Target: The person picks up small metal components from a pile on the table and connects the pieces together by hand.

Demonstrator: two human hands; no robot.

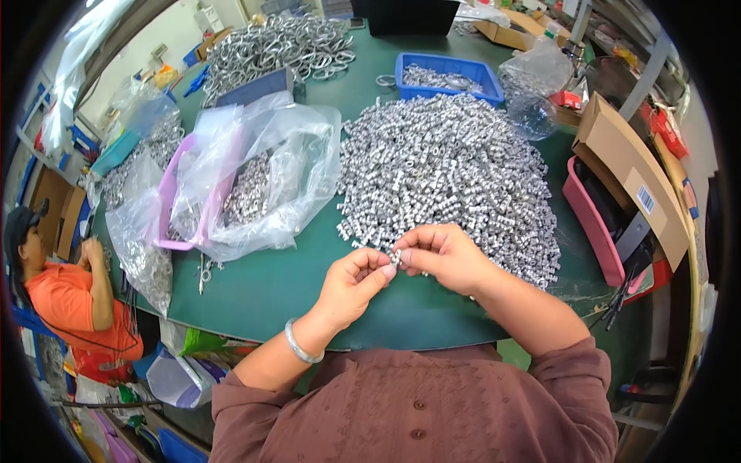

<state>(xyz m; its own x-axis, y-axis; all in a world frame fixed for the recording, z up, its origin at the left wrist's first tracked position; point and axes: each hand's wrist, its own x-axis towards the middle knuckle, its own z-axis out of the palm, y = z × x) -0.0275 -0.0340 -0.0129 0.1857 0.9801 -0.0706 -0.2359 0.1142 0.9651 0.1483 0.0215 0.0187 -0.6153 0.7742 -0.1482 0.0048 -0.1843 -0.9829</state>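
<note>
Between the fingertips of both hands is a small silvery metal part (396, 258), mostly covered by the fingers. My left hand (356, 284) pinches it from the left, thumb against forefinger. From the other side my right hand (446, 258) is also closed on it, fingers bent. Both hands are just above the green tabletop (309, 297), at the near edge of a large heap of small silvery metal parts (451, 170). Similar-looking small parts lie in a clear plastic bag (305, 166) beside a pink basket (166, 197) to the left.
At the back are a pile of metal rings (278, 46), a blue tray (448, 76) of parts and a black box (413, 17). A pink basket (590, 220) and cardboard box (633, 177) flank the right side. A person in orange (77, 301) works at the left.
</note>
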